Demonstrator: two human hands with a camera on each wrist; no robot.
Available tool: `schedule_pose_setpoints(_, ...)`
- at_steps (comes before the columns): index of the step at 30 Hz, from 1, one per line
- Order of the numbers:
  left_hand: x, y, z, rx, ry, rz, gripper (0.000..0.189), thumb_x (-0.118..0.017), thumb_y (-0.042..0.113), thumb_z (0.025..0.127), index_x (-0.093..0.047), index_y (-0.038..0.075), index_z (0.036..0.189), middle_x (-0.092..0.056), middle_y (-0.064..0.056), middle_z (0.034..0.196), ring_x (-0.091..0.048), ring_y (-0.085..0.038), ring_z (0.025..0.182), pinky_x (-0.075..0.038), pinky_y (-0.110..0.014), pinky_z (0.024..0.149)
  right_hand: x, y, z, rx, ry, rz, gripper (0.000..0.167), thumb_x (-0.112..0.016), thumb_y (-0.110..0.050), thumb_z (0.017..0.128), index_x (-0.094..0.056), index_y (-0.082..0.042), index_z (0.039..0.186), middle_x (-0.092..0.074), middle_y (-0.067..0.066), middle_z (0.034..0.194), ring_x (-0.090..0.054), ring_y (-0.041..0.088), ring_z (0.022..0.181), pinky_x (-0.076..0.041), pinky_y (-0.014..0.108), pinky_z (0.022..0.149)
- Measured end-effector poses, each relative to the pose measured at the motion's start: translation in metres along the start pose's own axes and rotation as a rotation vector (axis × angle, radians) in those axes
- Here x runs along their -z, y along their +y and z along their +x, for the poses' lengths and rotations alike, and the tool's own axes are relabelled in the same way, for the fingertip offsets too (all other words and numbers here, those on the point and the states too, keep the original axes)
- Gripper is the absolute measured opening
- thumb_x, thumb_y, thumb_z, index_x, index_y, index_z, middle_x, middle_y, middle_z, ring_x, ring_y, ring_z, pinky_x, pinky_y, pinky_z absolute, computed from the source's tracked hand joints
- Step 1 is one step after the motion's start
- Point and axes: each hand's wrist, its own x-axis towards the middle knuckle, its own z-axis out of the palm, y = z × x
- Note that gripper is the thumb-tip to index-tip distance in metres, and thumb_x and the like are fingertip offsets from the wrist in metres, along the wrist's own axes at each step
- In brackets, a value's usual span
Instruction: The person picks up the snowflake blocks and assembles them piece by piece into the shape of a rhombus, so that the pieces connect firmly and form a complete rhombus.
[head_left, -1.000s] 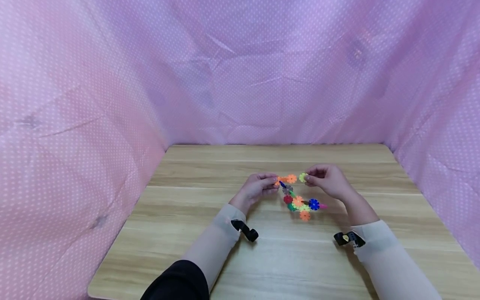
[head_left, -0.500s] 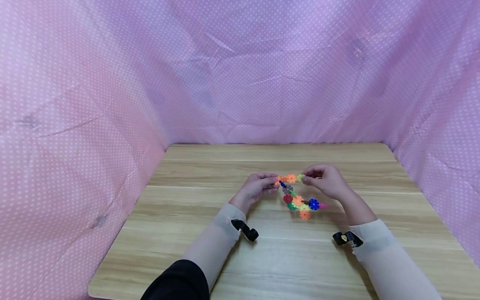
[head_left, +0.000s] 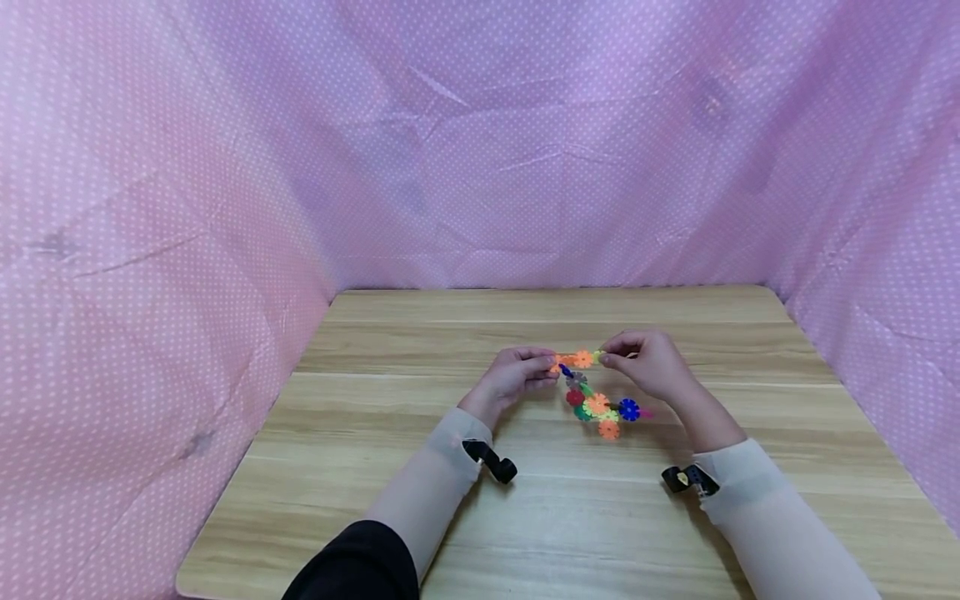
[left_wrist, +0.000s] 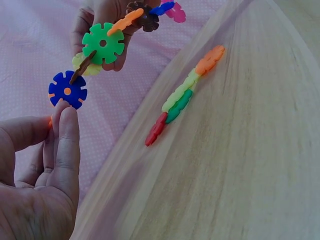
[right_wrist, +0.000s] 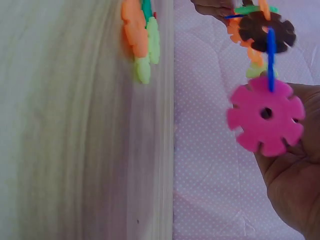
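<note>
My left hand (head_left: 513,375) pinches an orange notched disc at the end of a chain of interlocking plastic discs. In the left wrist view the chain shows a blue disc (left_wrist: 67,90) by the fingertips, then a green disc (left_wrist: 102,44); its far end is a pink disc (right_wrist: 265,117), large in the right wrist view. Another branch runs rightward to an orange disc (head_left: 583,358). My right hand (head_left: 648,364) pinches a pale yellow disc (head_left: 597,357) against that orange disc's right edge; whether their slots interlock I cannot tell. Fingers cover much of the yellow disc.
Lower on the wooden table (head_left: 570,517) lies a joined group of discs: red (left_wrist: 156,129), green (left_wrist: 179,106), pale yellow (left_wrist: 180,91) and orange (left_wrist: 210,60). A pink dotted cloth (head_left: 555,167) hangs behind the table and along both sides.
My right hand has moved left, bringing the yellow disc from a gap beside the orange disc up to its edge. My left hand has stayed nearly still.
</note>
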Motion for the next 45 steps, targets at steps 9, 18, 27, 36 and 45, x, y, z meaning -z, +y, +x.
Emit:
schedule_pose_setpoints(9,-0.001,-0.004,0.001,0.008,-0.006,-0.005,0.013,-0.07,0.0,0.099,-0.074,-0.004,0.111,-0.076,-0.012,0.096,-0.076,-0.018,0.081,-0.063,-0.035,0.082,-0.006,0.001,0.0,0.055,0.039,-0.047,0.007,-0.077,-0.004,0.095,-0.081,-0.01,0.095,-0.075,0.004,0.091,-0.069,0.022,0.082,-0.059,0.03,0.067)
schedule_pose_setpoints(18,-0.003,-0.003,0.001,0.0,-0.016,-0.004,0.012,-0.071,-0.001,0.099,-0.074,-0.004,0.109,-0.076,-0.012,0.095,-0.076,-0.017,0.081,-0.063,-0.033,0.082,-0.012,0.004,0.001,0.082,0.057,-0.103,0.013,-0.077,0.002,0.093,-0.08,-0.01,0.09,-0.075,0.002,0.087,-0.069,0.021,0.081,-0.06,0.033,0.066)
schedule_pose_setpoints(27,0.0,-0.004,0.003,0.013,-0.016,0.104,0.021,-0.07,0.007,0.1,-0.073,-0.006,0.116,-0.075,-0.011,0.103,-0.073,-0.02,0.082,-0.063,-0.038,0.084,-0.012,0.003,0.001,0.028,0.017,-0.036,0.009,-0.077,0.0,0.094,-0.08,-0.008,0.096,-0.076,0.005,0.093,-0.07,0.024,0.087,-0.06,0.03,0.068)
schedule_pose_setpoints(36,-0.003,-0.007,0.001,0.033,-0.108,0.24,0.028,-0.073,0.024,0.101,-0.077,0.0,0.116,-0.072,-0.006,0.12,-0.067,-0.019,0.108,-0.06,-0.038,0.09,-0.021,-0.002,0.0,0.062,-0.083,-0.004,0.011,-0.077,-0.004,0.095,-0.082,-0.013,0.097,-0.075,0.001,0.093,-0.069,0.022,0.086,-0.06,0.031,0.071)
schedule_pose_setpoints(45,-0.001,-0.005,-0.002,0.027,-0.1,0.322,0.025,-0.073,0.023,0.1,-0.079,0.003,0.114,-0.072,-0.004,0.119,-0.064,-0.019,0.113,-0.051,-0.039,0.103,-0.02,-0.002,-0.002,0.053,-0.175,-0.048,0.015,-0.077,-0.004,0.095,-0.08,-0.01,0.108,-0.075,0.0,0.095,-0.069,0.021,0.089,-0.059,0.034,0.074)
